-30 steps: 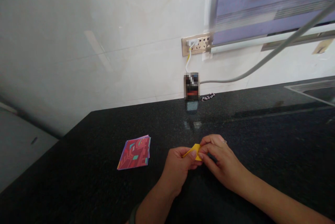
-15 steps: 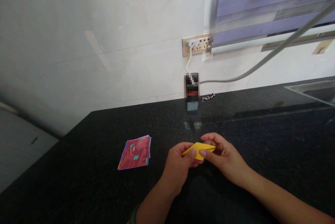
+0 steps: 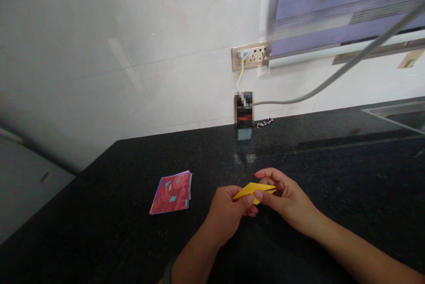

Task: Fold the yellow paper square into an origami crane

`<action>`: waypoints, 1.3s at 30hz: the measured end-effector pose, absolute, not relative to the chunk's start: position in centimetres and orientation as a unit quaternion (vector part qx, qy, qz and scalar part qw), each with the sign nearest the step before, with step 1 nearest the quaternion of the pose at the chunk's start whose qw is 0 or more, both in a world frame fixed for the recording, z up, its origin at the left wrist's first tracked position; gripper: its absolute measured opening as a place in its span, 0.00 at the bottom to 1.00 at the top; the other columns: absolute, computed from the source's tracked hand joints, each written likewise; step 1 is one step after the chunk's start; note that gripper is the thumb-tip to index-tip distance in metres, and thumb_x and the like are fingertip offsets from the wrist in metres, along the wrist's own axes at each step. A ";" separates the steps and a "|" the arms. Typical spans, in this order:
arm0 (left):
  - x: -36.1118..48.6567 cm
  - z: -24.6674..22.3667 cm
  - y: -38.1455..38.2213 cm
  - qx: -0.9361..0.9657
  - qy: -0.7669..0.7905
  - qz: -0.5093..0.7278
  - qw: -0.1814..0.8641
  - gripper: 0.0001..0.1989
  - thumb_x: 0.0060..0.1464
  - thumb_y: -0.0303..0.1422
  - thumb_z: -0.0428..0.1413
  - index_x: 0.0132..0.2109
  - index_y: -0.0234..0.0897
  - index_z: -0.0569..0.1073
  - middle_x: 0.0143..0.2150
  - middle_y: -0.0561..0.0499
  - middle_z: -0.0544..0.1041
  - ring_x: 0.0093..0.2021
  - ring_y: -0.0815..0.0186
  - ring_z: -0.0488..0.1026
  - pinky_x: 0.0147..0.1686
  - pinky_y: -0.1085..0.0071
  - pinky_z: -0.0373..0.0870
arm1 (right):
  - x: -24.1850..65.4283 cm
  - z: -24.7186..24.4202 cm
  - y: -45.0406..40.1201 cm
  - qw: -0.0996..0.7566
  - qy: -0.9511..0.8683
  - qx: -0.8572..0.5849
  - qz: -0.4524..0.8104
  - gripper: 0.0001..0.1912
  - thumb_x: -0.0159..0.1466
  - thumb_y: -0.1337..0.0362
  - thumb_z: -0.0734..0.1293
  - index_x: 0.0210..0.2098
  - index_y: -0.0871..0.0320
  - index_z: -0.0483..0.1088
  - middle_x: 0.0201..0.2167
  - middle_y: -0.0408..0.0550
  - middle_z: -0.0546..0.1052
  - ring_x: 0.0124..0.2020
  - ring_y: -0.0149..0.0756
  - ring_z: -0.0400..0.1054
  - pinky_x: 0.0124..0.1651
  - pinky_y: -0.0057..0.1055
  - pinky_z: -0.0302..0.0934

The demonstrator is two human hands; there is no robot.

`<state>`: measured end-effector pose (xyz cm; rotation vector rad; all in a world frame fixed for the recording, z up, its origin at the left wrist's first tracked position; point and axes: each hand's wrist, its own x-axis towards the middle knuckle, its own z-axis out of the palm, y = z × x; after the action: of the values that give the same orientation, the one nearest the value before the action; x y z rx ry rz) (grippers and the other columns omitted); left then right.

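Observation:
A small piece of folded yellow paper [image 3: 253, 188], diamond-like with pointed ends, is held between both hands above the dark countertop. My left hand [image 3: 229, 206] pinches its left end, thumb on the near face and fingers behind. At the right end my right hand [image 3: 282, 191] grips it, with the thumb against the lower middle and the index finger curved over the far side. A narrow slit shows between layers near the right tip. The fingers hide parts of the lower edge. To the left of my hands lies a stack of coloured paper sheets [image 3: 171, 193], a red patterned one on top.
The black speckled countertop [image 3: 109, 213] meets a pale tiled wall [image 3: 149, 76]. Against the wall stands a blurred-out dark box [image 3: 244, 109], beside a beaded string [image 3: 264, 123]. A socket plate [image 3: 251, 56] with a white plug and a grey hose [image 3: 318, 87] are above. A framed edge [image 3: 393, 109] lies far right.
My left thumb has slid slightly right and down along the yellow paper. The slit at the paper's right end looks wider. My right hand has stayed nearly in place.

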<state>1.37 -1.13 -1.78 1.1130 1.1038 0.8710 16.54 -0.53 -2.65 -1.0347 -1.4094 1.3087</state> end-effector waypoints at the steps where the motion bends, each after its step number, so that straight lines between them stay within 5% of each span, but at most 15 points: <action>1: 1.4 -1.8 -1.1 0.488 0.482 0.385 0.618 0.09 0.42 0.34 0.58 0.27 0.30 0.73 0.19 0.50 0.73 0.21 0.69 0.68 0.24 0.74 0.63 | 16.6 -2.7 -0.5 0.459 -0.572 -0.422 0.533 0.15 0.55 0.62 0.65 0.39 0.58 0.59 0.21 0.38 0.65 0.21 0.27 0.61 0.23 0.25 0.57; 8: 1.2 -1.8 -1.2 0.519 0.493 0.391 0.579 0.09 0.44 0.35 0.56 0.28 0.31 0.73 0.20 0.50 0.73 0.22 0.68 0.68 0.25 0.73 0.63 | 16.5 -2.6 -0.6 0.440 -0.561 -0.403 0.574 0.18 0.51 0.61 0.68 0.38 0.56 0.59 0.30 0.43 0.71 0.29 0.32 0.68 0.27 0.27 0.61; 21: 0.9 -2.1 -0.8 0.505 0.477 0.366 0.619 0.11 0.48 0.34 0.52 0.35 0.29 0.70 0.25 0.46 0.75 0.25 0.67 0.71 0.28 0.73 0.64 | 17.1 -2.7 0.0 0.450 -0.526 -0.404 0.598 0.16 0.52 0.63 0.68 0.39 0.60 0.63 0.28 0.44 0.72 0.21 0.26 0.63 0.23 0.24 0.58; 27: 0.9 -2.5 -1.0 0.573 0.463 0.465 0.492 0.34 0.37 0.30 0.62 0.53 0.40 0.60 0.46 0.46 0.70 0.46 0.60 0.67 0.40 0.69 0.65 | 17.2 -2.7 0.1 0.482 -0.466 -0.416 0.614 0.18 0.51 0.64 0.68 0.40 0.60 0.63 0.28 0.45 0.71 0.23 0.27 0.63 0.22 0.22 0.57; 30: 1.0 -2.6 -0.9 0.521 0.460 0.481 0.535 0.33 0.41 0.33 0.60 0.54 0.38 0.57 0.42 0.46 0.71 0.40 0.63 0.70 0.37 0.69 0.66 | 17.1 -2.6 -0.1 0.477 -0.462 -0.405 0.628 0.18 0.51 0.64 0.69 0.39 0.60 0.63 0.30 0.45 0.72 0.25 0.27 0.63 0.24 0.23 0.58; 36: 0.9 -2.7 -0.4 0.419 0.455 0.462 0.636 0.13 0.42 0.35 0.58 0.34 0.31 0.68 0.32 0.48 0.73 0.29 0.69 0.70 0.28 0.74 0.66 | 16.3 -2.2 -0.7 0.442 -0.510 -0.423 0.604 0.10 0.51 0.63 0.69 0.29 0.60 0.65 0.21 0.39 0.69 0.21 0.24 0.60 0.24 0.22 0.54; 39: 0.7 -2.6 -0.3 0.442 0.454 0.470 0.615 0.15 0.42 0.32 0.59 0.38 0.33 0.66 0.27 0.52 0.73 0.24 0.72 0.68 0.24 0.77 0.63 | 16.2 -2.1 -0.9 0.420 -0.552 -0.420 0.586 0.09 0.53 0.61 0.67 0.27 0.61 0.66 0.21 0.40 0.68 0.22 0.25 0.60 0.25 0.22 0.54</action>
<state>0.70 -0.33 -2.60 1.0183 1.0462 1.0823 16.24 -0.93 -2.10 -1.0516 -1.3830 1.4679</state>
